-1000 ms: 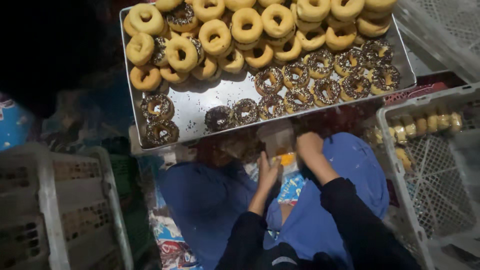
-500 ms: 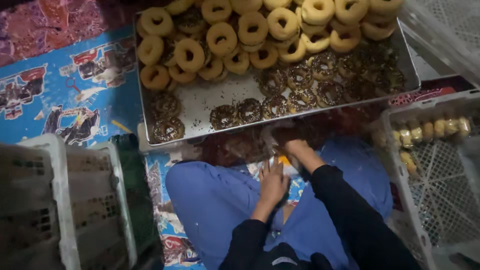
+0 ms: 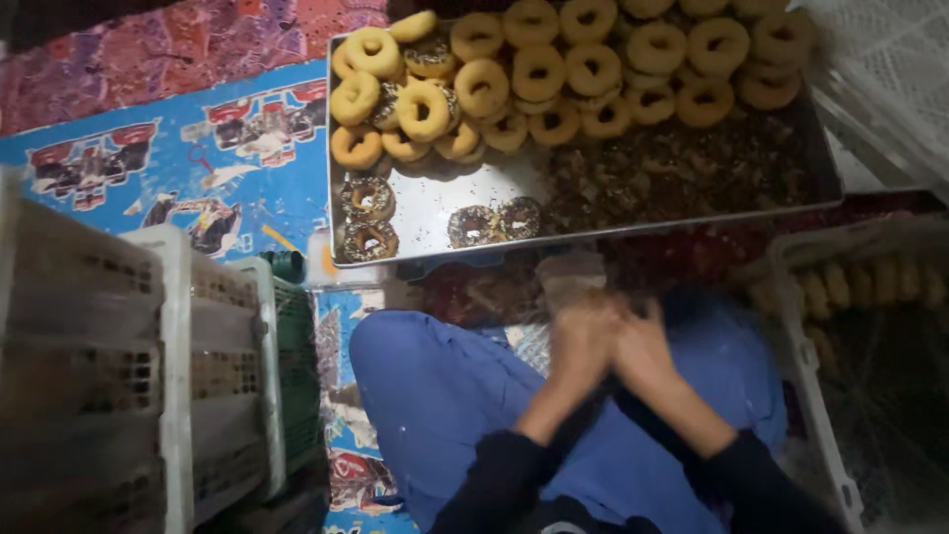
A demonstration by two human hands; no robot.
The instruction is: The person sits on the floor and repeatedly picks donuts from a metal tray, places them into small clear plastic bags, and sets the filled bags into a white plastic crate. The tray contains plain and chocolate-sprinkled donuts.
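Clearly both hands are busy over the lap. The left hand (image 3: 583, 341) and the right hand (image 3: 643, 351) press together, fingers curled around a small pale bag or wrapper (image 3: 571, 277) that sticks up just beyond them; the picture is blurred, so I cannot tell how tightly they close or what is inside. They work low, near the body, probably because the metal tray (image 3: 435, 203) lies on the floor just in front of the knees, within easy reach. On the tray, plain donuts (image 3: 514, 74) are piled along its far edge, and chocolate-sprinkled donuts (image 3: 368, 218) sit at its near left corner. White plastic crates (image 3: 188, 366) stand at the left side.
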